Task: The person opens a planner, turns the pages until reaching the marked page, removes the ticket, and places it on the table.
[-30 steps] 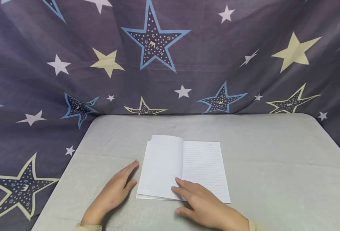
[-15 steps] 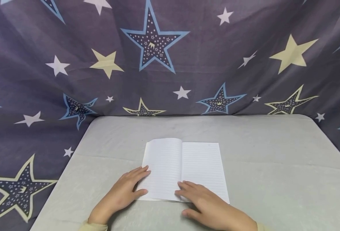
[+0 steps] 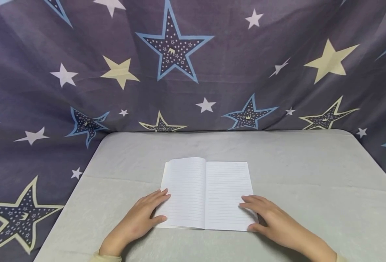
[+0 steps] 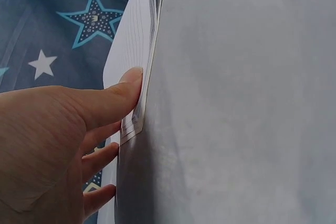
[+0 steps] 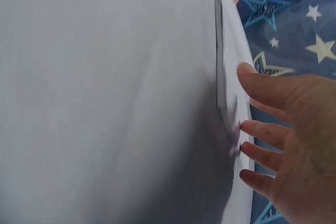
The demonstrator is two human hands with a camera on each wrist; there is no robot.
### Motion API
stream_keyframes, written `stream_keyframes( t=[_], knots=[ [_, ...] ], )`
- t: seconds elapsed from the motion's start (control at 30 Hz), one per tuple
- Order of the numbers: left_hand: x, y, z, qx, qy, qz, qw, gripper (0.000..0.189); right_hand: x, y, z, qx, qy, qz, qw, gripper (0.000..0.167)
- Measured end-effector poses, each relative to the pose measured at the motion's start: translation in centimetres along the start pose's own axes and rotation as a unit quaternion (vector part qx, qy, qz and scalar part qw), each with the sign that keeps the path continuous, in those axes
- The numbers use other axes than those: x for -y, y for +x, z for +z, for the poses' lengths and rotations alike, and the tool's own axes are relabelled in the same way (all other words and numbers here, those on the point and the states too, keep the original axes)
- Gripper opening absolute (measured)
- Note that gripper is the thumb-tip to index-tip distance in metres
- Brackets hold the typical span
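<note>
A notebook with ruled white pages point(image 3: 225, 196) lies spread on the table, its left page bulging a little near the fold. My left hand point(image 3: 140, 213) rests on the notebook's left edge with fingers extended. In the left wrist view its thumb point(image 4: 131, 82) lies on the lined page near the lower corner. Over the right edge is my right hand point(image 3: 275, 218), fingers spread, the tips overlapping the right page in the head view. The right wrist view has its thumb point(image 5: 257, 82) at the notebook's near edge, with nothing gripped.
A pale grey cloth covers the table point(image 3: 311, 171) around the notebook. Behind it and down the left side hangs a dark curtain point(image 3: 232, 65) patterned with white, yellow and blue stars.
My left hand has come in from beside the notebook onto its left edge. The left page has settled lower. My right hand has moved rightward from the fold to the right edge.
</note>
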State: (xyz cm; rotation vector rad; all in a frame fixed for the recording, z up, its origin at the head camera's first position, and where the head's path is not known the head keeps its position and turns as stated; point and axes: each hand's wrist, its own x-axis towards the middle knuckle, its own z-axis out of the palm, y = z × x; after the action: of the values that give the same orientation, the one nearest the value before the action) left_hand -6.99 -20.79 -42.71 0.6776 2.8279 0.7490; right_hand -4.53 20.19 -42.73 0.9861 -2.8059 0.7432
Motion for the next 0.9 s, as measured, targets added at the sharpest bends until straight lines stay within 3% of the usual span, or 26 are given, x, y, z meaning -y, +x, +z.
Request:
stream_keyframes(
  t=[0.3, 0.53, 0.7, 0.9],
  knots=[
    [0.0, 0.0, 0.2, 0.0, 0.006, 0.004, 1.0, 0.062, -1.7, -0.5, -0.6, 0.04, -0.012, 0.023, 0.9989, 0.065],
    [-0.1, -0.1, 0.2, 0.0, 0.003, 0.0, 1.0, 0.061, -1.4, -0.2, -0.2, -0.007, -0.041, 0.017, 0.999, 0.06],
    [-0.1, -0.1, 0.3, -0.002, 0.002, 0.001, 1.0, 0.061, -0.7, 0.4, -0.1, -0.028, -0.057, 0.049, 0.9968, 0.055],
    [0.0, -0.1, 0.3, -0.002, 0.001, -0.001, 1.0, 0.061, 0.2, 1.5, 0.1, -0.056, -0.049, 0.098, 0.9924, 0.083]
  ],
)
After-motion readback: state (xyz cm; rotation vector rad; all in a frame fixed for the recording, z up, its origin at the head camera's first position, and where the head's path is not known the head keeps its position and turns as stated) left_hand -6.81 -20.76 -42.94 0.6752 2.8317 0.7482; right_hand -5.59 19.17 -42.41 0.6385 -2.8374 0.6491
